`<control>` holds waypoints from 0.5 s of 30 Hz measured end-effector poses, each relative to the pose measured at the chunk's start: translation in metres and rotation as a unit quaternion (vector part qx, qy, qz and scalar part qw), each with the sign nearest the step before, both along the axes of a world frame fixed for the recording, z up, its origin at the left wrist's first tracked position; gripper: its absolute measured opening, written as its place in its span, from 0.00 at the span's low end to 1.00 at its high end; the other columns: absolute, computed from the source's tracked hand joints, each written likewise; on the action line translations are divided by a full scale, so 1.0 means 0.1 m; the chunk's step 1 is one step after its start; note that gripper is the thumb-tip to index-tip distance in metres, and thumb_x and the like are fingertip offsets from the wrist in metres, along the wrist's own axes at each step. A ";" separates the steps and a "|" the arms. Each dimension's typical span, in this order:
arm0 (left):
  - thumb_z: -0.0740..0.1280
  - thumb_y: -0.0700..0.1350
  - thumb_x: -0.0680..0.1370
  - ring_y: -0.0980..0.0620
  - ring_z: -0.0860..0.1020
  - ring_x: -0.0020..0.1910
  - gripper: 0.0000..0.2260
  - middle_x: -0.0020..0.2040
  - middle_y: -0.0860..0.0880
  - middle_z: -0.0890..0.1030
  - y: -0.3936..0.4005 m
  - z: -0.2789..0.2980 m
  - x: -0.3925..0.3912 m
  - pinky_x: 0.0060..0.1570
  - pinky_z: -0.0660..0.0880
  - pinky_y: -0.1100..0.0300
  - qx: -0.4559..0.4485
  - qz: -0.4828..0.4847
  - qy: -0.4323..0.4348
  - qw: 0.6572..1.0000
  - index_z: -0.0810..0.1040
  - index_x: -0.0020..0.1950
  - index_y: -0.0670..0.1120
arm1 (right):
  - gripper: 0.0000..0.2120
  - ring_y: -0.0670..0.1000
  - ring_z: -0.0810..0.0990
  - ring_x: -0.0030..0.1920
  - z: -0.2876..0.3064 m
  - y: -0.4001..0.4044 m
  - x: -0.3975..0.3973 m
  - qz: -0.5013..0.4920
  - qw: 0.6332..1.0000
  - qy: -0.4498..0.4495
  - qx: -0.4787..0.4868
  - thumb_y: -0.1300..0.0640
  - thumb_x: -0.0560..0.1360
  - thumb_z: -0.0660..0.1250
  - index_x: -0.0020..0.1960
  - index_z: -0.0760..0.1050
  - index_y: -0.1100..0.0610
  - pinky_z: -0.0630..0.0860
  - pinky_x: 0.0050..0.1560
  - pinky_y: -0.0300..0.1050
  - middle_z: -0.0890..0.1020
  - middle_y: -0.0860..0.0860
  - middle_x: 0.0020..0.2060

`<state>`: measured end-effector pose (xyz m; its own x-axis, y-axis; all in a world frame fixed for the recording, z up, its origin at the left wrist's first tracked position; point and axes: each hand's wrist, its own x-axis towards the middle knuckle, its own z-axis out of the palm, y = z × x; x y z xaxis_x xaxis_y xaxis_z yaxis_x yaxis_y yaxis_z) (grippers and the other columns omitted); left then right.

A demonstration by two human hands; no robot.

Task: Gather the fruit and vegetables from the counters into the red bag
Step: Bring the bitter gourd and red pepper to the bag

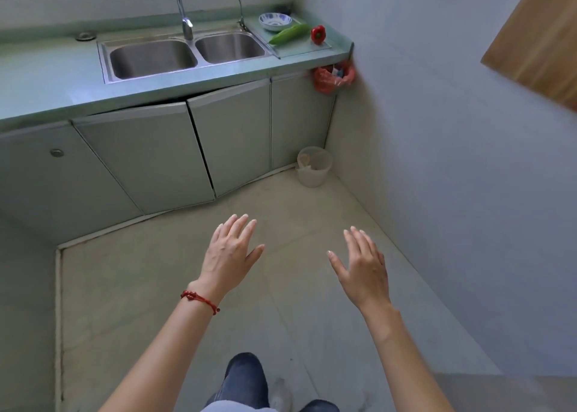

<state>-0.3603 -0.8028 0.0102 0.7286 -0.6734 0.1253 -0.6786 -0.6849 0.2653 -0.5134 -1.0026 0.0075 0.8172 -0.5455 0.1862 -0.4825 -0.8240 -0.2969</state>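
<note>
Both hands, left hand (pixel 229 249) and right hand (pixel 363 265), hover over the floor, each grip spread and holding nothing. A cucumber (pixel 288 33) and red pepper (pixel 318 33) lie on the tabletop (pixel 46 77). The red bag (pixel 332 79) hangs below them.

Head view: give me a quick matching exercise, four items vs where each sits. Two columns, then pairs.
Items:
1. green cucumber
2. red bag
3. plastic bin
4. blue-patterned bowl

Places:
A. on the floor in the corner
B. on the counter, behind the vegetables
C. hanging below the counter's right end
D. lying on the counter beside the red pepper

Pairs: 1-D, 2-C, 3-A, 4-B
</note>
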 end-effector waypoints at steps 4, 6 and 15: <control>0.55 0.57 0.74 0.37 0.75 0.61 0.27 0.60 0.39 0.79 -0.39 0.00 0.48 0.58 0.72 0.41 -0.003 0.002 0.000 1.000 0.76 0.61 0.39 | 0.30 0.59 0.75 0.64 -0.02 -0.40 0.49 0.003 1.000 -0.005 -0.005 0.41 0.72 0.53 0.62 0.74 0.63 0.73 0.59 0.54 0.78 0.59 0.62; 0.54 0.57 0.74 0.37 0.75 0.61 0.27 0.60 0.39 0.78 -0.60 -0.02 0.78 0.59 0.72 0.41 -0.004 0.001 -0.001 1.000 0.76 0.61 0.39 | 0.30 0.59 0.75 0.63 -0.03 -0.61 0.79 0.004 1.000 -0.007 -0.007 0.41 0.72 0.54 0.62 0.74 0.63 0.73 0.59 0.54 0.78 0.59 0.61; 0.55 0.57 0.74 0.37 0.75 0.61 0.26 0.60 0.39 0.79 -1.62 0.04 2.40 0.58 0.72 0.41 -0.006 -0.002 0.002 1.000 0.76 0.61 0.40 | 0.30 0.60 0.77 0.61 0.02 -1.58 2.42 -0.007 1.000 0.001 -0.004 0.42 0.72 0.55 0.61 0.75 0.64 0.73 0.59 0.55 0.79 0.60 0.59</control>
<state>-0.1198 -0.9643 0.0140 0.7267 -0.6746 0.1301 -0.6799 -0.6791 0.2765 -0.2711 -1.1603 0.0090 0.8099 -0.5554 0.1886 -0.4947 -0.8196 -0.2891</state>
